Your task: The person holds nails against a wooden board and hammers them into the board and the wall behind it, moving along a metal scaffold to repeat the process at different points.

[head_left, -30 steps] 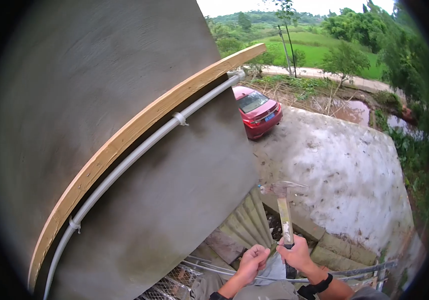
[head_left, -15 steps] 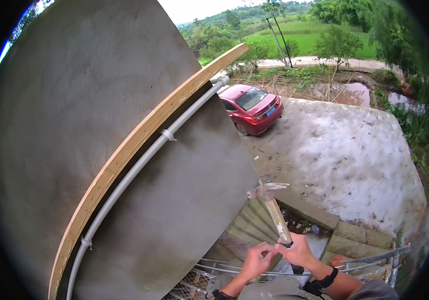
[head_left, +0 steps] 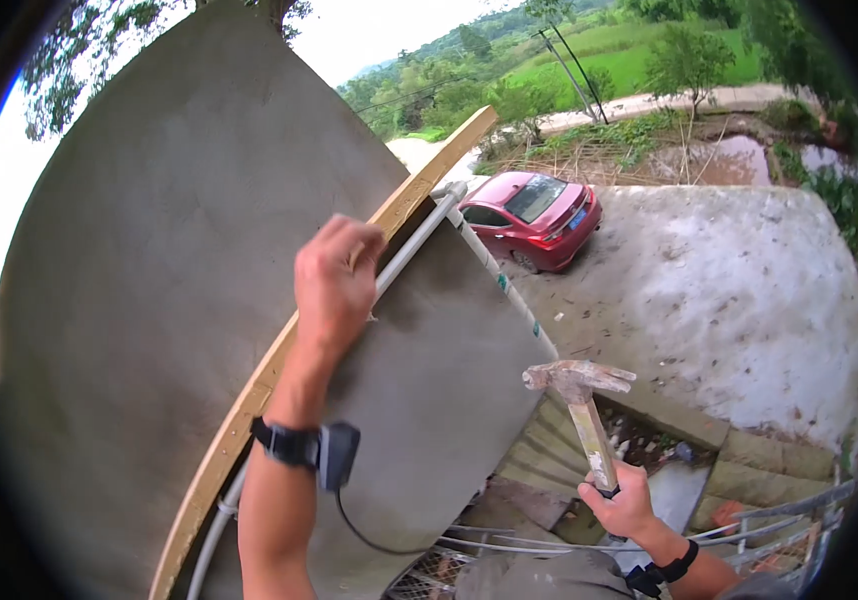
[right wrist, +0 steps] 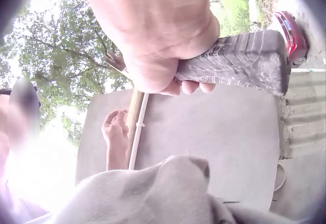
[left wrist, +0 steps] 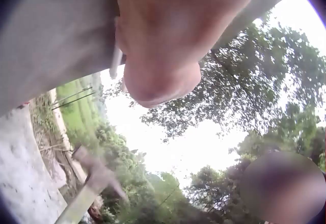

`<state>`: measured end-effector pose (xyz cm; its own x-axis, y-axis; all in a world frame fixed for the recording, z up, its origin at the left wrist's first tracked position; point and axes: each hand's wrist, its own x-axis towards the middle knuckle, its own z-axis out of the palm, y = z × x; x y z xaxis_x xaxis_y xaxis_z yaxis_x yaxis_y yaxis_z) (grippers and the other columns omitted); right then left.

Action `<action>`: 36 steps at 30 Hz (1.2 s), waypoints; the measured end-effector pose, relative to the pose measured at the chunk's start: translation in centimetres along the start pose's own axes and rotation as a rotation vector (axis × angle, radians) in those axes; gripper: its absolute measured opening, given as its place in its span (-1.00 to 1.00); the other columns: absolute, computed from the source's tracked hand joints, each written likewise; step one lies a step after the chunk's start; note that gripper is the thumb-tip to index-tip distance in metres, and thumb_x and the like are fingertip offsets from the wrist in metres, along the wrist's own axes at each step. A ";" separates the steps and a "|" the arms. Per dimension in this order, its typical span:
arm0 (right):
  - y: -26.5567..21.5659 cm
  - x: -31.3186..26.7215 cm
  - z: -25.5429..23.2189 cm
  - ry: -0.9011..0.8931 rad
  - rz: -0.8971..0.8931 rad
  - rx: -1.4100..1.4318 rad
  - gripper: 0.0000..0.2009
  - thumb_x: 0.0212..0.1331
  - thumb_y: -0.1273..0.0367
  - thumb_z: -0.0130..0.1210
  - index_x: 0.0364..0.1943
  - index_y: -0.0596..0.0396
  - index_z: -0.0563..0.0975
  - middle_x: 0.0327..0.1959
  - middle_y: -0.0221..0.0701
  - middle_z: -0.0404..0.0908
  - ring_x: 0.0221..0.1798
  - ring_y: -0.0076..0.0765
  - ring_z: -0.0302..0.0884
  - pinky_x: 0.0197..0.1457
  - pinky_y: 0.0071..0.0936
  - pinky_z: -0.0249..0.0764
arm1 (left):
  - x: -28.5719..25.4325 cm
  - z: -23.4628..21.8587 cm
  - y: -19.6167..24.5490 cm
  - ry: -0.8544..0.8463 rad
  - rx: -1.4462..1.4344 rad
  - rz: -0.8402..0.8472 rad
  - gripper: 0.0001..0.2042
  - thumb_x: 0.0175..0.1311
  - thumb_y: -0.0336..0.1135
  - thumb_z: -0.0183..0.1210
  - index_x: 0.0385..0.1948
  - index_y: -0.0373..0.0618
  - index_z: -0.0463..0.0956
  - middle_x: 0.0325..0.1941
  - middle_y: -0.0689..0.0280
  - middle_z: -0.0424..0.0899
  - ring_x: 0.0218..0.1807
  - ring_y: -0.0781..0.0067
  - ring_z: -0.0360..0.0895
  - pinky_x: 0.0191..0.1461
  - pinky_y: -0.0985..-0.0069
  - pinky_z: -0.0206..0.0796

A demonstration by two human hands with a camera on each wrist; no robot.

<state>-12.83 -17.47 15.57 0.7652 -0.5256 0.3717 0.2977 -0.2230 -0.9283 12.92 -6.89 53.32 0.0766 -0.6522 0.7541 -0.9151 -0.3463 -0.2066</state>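
Note:
My left hand [head_left: 334, 280] is raised to the long wooden batten [head_left: 247, 405] that slants across the grey wall [head_left: 169, 240]. Its fingers are curled with the tips drawn together, overlapping the batten in the head view; I cannot tell whether something small is pinched there. Lower down on the right, my right hand [head_left: 621, 505] grips a claw hammer [head_left: 579, 378] by its handle, head up. In the right wrist view the black ribbed grip [right wrist: 239, 63] pokes out below that fist. A white pipe [head_left: 414, 248] runs alongside the batten's underside.
Metal railing bars [head_left: 789, 515] cross close in front of my legs. Far below are a corrugated roof sheet [head_left: 539, 450], a concrete yard [head_left: 719, 290] and a parked red car [head_left: 534, 220]. Another white pipe [head_left: 504, 285] drops along the wall's edge.
My left hand has left its place beside the right hand and risen up and left to the batten. The right hand keeps the hammer, now slightly lower right. The view has shifted and tilted.

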 end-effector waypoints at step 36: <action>-6.0 21.5 12.0 0.131 -0.509 0.152 -0.74 0.43 0.39 0.15 0.02 0.32 0.46 -0.46 -0.14 0.60 -0.54 -0.03 0.61 -0.41 -0.20 0.52 | 2.3 3.2 -4.8 -0.184 0.147 0.002 -0.92 0.27 -0.58 0.25 -0.26 -0.29 0.70 -0.22 0.14 0.64 -0.24 0.01 0.65 -0.13 0.21 0.48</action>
<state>8.73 -17.60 28.96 0.4286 -0.4820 0.7642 0.6983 -0.3599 -0.6187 18.78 -8.89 54.03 0.1576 -0.7602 0.6302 -0.8488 -0.4304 -0.3070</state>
